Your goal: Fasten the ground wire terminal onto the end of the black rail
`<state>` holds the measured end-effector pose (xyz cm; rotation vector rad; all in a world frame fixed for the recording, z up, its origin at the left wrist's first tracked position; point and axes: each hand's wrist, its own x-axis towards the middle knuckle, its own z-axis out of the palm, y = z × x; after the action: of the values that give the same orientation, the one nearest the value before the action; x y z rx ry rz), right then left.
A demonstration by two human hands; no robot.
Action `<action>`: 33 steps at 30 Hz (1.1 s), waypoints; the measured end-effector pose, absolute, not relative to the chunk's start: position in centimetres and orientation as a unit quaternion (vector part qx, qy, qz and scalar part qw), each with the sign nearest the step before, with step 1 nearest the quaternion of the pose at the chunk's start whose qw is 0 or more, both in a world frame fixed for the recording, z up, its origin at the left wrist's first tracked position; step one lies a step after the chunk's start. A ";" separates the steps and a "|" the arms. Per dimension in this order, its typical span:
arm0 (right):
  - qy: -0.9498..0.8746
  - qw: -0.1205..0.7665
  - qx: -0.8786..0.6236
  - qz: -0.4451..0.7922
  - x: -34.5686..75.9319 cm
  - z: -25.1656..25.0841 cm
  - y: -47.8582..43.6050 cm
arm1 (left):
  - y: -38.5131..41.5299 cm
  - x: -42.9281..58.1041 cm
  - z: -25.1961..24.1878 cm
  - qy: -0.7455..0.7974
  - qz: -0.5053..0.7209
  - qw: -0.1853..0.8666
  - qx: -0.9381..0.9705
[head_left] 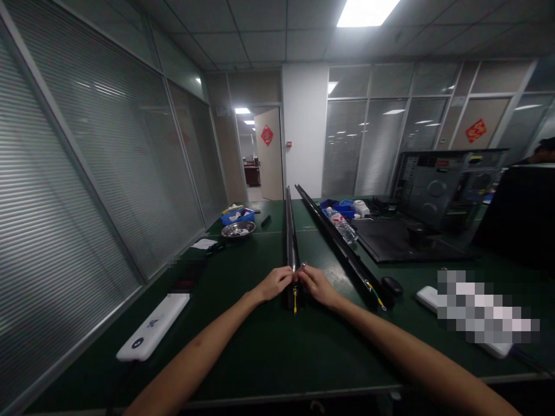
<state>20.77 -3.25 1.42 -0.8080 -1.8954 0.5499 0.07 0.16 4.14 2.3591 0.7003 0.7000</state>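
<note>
A white oblong device [151, 330] lies left of the forearms. Bare fingers of the left hand [274, 283] close on the near end of a long black channel-shaped rail [291, 231] at the table's middle; the right hand's [319, 286] are bent there, their grip unclear. A matching black rail [347, 249] slants alongside, between right hand and clear plastic bottle [342, 224]. Counted: two rails, one bottle, one round steel bowl [238, 234] farther left.

Green table [251, 352], bearing one black rail [291, 231] between left hand [277, 281] and right hand [318, 284], second rail [342, 245] rightward of both, metal bowl [233, 235] beyond the left.
</note>
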 end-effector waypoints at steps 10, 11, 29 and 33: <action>-0.757 0.493 -0.371 0.216 20.8 1.7 -3.7 | 0.5 0.2 3.8 0.256 0.261 0.308 0.878; -0.758 0.492 -0.370 0.215 20.8 1.8 -3.7 | 0.5 0.2 3.8 0.256 0.261 0.308 0.879; -0.769 0.490 -0.341 0.230 21.0 1.9 -3.6 | 0.3 0.3 4.1 0.258 0.263 0.301 0.880; -0.762 0.492 -0.354 0.228 21.1 1.6 -3.5 | 0.6 0.4 3.7 0.256 0.262 0.309 0.878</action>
<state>21.08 -3.54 1.55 -0.8595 -1.8482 0.5534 0.36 0.59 3.72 2.3208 0.6754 0.6917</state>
